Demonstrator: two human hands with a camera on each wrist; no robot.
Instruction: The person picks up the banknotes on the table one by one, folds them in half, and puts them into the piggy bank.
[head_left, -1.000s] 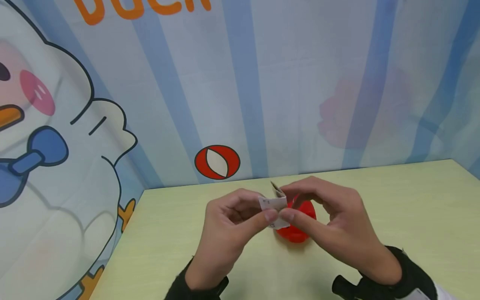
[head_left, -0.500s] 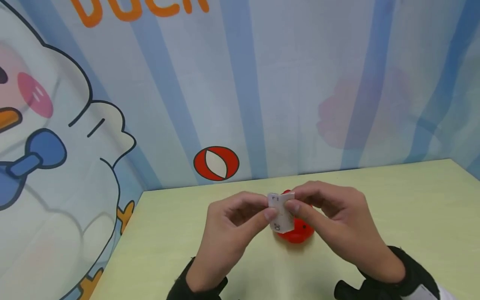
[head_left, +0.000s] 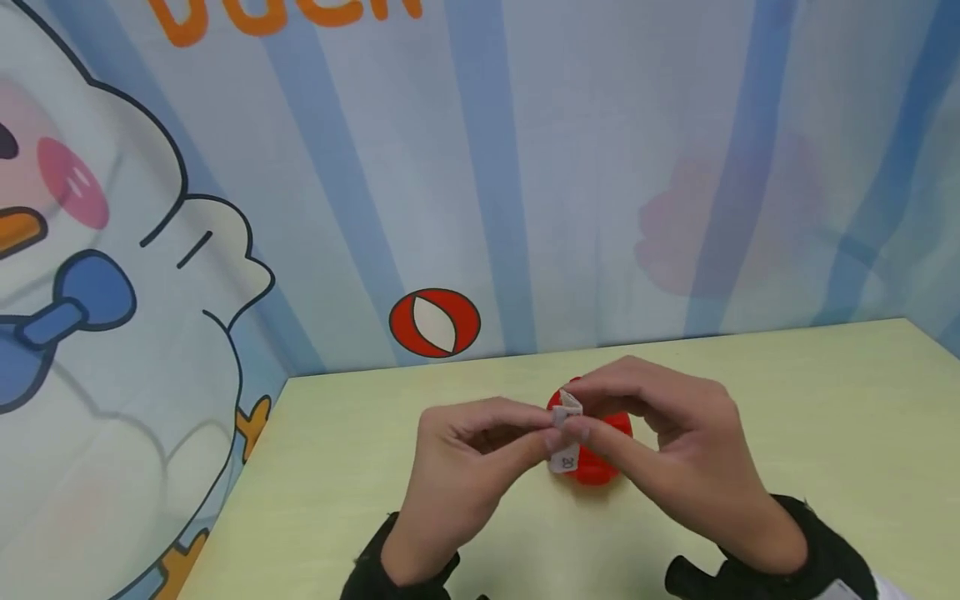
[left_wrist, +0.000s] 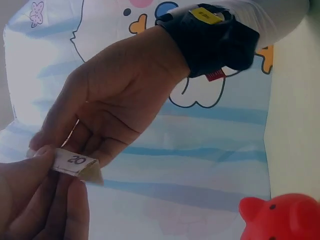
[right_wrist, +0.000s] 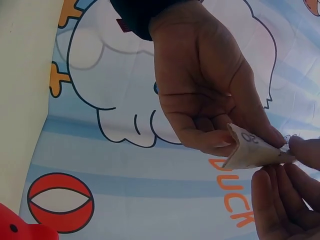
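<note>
Above the red pig [head_left: 596, 454], both hands pinch the folded banknote [head_left: 564, 433] between them.

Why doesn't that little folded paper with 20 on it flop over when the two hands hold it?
The folded paper is probably thin and very light. Folded small, its layers likely stiffen it, so it keeps its wedge shape. The left hand and right hand each pinch it, so their grip probably stops it drooping; let go, it might spring open a little.

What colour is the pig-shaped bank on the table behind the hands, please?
The piggy bank is bright red with small black eyes, which show best in the left wrist view.
</note>
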